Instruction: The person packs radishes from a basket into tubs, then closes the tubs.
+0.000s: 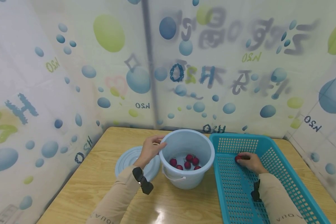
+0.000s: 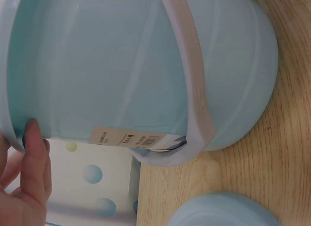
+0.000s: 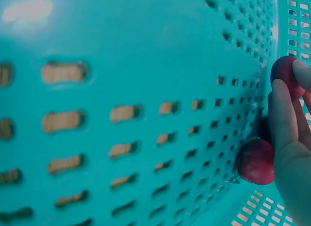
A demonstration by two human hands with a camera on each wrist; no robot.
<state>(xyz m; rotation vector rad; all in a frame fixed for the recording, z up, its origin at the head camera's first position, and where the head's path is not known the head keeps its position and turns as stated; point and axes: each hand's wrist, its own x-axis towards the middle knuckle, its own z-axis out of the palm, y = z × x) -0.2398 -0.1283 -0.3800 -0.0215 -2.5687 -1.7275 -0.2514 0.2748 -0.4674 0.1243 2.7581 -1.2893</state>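
Right hand point(image 1: 253, 162) pinching a red piece point(image 3: 282, 68) inside the turquoise basket point(image 1: 246, 136), left hand point(image 1: 149, 150) gripping the bucket point(image 1: 186, 183).
The right thumb and fingertips close on the round red piece towards the basket's far left corner; just beside them, low in the basket, sits a second red piece point(image 3: 256, 163). The left thumb and fingers pinch the bucket's rim on its left side. Several more red pieces point(image 1: 195, 161) lie on the bucket's floor, and its handle point(image 2: 192, 60) hangs down outside. The bucket stands near the worktop's point(image 1: 196, 202) far edge, the basket along the right edge, and a round lid point(image 1: 126, 158) lies towards the left edge.
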